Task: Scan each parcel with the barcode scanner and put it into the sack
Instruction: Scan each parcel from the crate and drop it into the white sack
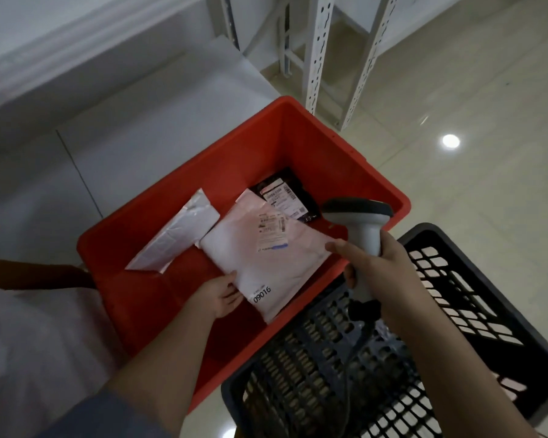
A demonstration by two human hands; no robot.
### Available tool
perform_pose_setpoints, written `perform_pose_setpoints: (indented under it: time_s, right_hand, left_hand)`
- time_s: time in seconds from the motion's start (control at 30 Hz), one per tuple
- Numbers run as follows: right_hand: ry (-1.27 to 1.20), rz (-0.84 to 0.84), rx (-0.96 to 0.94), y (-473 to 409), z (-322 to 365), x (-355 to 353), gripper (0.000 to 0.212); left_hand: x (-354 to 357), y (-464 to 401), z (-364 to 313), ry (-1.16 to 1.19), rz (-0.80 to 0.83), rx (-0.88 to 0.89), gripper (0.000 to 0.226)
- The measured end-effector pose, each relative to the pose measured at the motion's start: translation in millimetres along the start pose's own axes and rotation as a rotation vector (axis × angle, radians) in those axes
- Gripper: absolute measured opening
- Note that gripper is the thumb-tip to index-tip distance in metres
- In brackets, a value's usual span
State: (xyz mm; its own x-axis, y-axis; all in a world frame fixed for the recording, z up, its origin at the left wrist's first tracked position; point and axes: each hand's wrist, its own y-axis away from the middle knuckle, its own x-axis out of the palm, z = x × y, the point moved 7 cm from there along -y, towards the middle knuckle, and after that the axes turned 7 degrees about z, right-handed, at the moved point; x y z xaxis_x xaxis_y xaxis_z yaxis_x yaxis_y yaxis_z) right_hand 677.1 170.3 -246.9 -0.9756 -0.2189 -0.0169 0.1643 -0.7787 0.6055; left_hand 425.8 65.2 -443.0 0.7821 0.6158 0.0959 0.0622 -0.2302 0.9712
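White parcel, gripped by left hand, awaited scanning; right hand, clasping scanner at three o'clock, needed aiming at label.

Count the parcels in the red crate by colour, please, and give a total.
White: 2, one held by the left hand, one lying flat
Black: 1
Total: 3, all in the red crate
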Motion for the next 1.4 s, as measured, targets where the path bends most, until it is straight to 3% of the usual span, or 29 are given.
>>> perform_pose_setpoints:
  time_s: [0.13,0.27,0.4,0.5,0.63,0.93,1.23,1.4]
  right_hand:
    - [0.031,-0.014,0.022,4,0,-7,0.029]
    - [0.051,-0.017,0.029,25,24,-18,0.025]
    - [0.003,0.019,0.028,65,66,-29,0.034]
    - [-0.065,0.027,0.060,105,100,-42,0.039]
    - [-0.130,0.122,-0.067,168,146,-51,0.038]
    - [-0.169,0.306,-0.355,317,220,-51,0.028]
    - [-0.158,0.364,-0.474,409,251,-40,0.040]
    - [-0.161,0.382,-0.503,447,249,-22,0.035]
  left_hand:
    - [24,4,-13,0.075,0.025,0.125,0.034]
    - [48,44,-36,0.170,0.078,0.366,0.048]
    - [60,113,-44,0.279,0.038,0.523,0.033]
    - [64,175,-45,0.364,0.060,0.650,0.039]
    - [67,255,-32,0.383,0.157,0.780,0.038]
    - [46,386,21,0.453,0.208,0.930,0.039]
    - [11,458,42,0.504,0.234,1.093,0.038]
    - [-14,480,49,0.520,0.231,1.103,0.044]
